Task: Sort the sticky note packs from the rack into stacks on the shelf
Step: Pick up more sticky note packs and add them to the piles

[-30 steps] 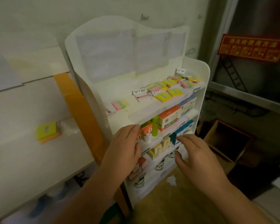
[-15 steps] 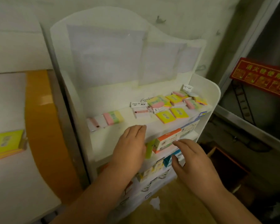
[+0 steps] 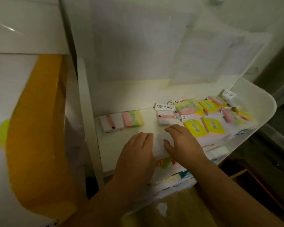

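Both hands are being held flat and empty over the bare front of the rack's top tier (image 3: 154, 128), the left hand (image 3: 136, 158) at 6 o'clock and the right hand (image 3: 184, 145) beside it, fingers spread, probably being readied for a reach. The sticky note packs (image 3: 203, 117) are lying scattered toward 2 o'clock; a pastel pack (image 3: 132, 118) and a white pack (image 3: 111, 122) are being kept apart at 11 o'clock.

You see a dim, soft picture: motion blur smears the edges, the rack's top shelf (image 3: 151, 128) glows brightest, the right side falls into shadow.
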A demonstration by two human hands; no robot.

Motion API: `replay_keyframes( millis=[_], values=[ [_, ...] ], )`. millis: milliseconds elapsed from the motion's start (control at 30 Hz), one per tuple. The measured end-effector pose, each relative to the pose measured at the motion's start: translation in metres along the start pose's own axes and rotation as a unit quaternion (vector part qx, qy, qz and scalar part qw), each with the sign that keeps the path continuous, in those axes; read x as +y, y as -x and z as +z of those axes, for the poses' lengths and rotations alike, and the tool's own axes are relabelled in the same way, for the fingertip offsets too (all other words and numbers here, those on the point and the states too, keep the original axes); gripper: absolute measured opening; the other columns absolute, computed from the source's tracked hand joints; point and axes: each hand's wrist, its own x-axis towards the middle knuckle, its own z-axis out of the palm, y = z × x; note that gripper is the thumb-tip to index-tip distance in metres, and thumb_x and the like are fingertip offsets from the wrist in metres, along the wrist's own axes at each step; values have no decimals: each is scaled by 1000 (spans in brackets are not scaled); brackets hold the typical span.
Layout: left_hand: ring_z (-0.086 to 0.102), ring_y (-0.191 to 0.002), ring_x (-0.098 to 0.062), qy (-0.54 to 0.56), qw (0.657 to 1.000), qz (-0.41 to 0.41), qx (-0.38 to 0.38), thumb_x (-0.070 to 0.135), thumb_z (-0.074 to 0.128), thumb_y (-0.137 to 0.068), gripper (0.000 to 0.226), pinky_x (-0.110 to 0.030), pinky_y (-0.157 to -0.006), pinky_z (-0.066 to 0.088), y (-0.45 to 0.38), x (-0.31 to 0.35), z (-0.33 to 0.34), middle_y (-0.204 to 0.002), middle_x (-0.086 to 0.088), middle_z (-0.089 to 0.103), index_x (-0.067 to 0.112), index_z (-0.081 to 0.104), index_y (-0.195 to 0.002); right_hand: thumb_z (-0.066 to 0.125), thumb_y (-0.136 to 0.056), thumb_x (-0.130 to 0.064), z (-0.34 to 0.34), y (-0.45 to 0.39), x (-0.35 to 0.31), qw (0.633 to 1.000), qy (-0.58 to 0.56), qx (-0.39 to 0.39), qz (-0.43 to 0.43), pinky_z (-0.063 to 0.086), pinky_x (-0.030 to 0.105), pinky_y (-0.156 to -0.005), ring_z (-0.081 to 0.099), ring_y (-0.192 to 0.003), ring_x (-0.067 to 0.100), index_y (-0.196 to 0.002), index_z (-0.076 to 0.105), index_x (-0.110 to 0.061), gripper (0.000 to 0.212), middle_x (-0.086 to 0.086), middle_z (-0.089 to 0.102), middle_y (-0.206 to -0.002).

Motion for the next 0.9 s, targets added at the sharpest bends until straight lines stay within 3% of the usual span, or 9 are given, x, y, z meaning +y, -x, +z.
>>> replay_keyframes(
  millis=[67,133,233,400,567,667,767,833,900],
  values=[
    [67,-105,-27,-16,1000,-6,16,28,67,-73,54,-37,-92,52,2,-7,4,-115,-11,69,5,64,-121,63,-91,-33,7,-28,-5,999,-6,-34,-41,46,37,-100,53,-121,27,-134,57,-12,48,7,57,-134],
    [67,-105,-28,-32,999,-26,14,20,83,-62,65,-38,-92,51,3,-10,7,-117,-12,68,4,64,-122,61,-92,-35,10,-56,-15,993,-8,-79,-90,43,37,-105,47,-128,25,-139,52,-12,53,6,51,-141],
    [69,-102,-26,-49,997,-49,13,13,89,-53,70,-36,-91,52,1,-10,5,-114,-12,70,3,67,-118,60,-92,-35,19,-96,-35,977,29,-148,-152,44,41,-105,43,-132,27,-140,49,-12,54,7,43,-146],
    [71,-97,-27,-69,990,-119,5,9,90,-50,67,-38,-86,54,-3,-11,7,-109,-13,71,1,70,-114,59,-83,-15,38,-137,-45,960,48,-193,-197,50,40,-88,55,-112,30,-109,59,-8,27,10,55,-117],
    [68,-103,-28,-91,981,-169,19,6,86,-58,63,-33,-95,45,-7,-9,11,-113,-14,69,1,66,-118,56,-83,-4,49,-144,-37,949,76,-126,-277,52,38,-82,61,-98,31,-102,65,-6,21,12,61,-106],
    [66,-106,-28,-120,976,-179,11,7,84,-61,64,-30,-97,38,-14,-8,11,-116,-13,68,2,63,-121,58,-77,-2,48,-142,-21,956,11,-63,-288,50,38,-72,60,-88,31,-94,66,-8,20,10,62,-94],
    [63,-110,-29,-161,967,-196,-18,5,84,-59,71,-33,-97,45,-28,-16,11,-121,-14,65,3,60,-126,69,-66,0,36,-129,2,954,-80,48,-286,49,37,-62,58,-75,30,-84,66,-9,20,8,62,-81],
    [53,-124,-32,-190,960,-198,-60,3,74,-70,73,-37,-105,42,-41,-21,11,-135,-16,55,3,48,-138,71,-70,-3,22,-114,19,950,-112,90,-279,51,37,-68,58,-79,26,-89,67,-11,22,6,62,-87],
    [31,-141,-31,-213,946,-220,-107,5,56,-86,69,-35,-116,26,-56,-28,12,-154,-17,31,4,29,-149,72,-74,-6,7,-100,36,948,-127,114,-270,53,36,-75,59,-85,24,-95,67,-12,23,4,63,-92]
  ],
)
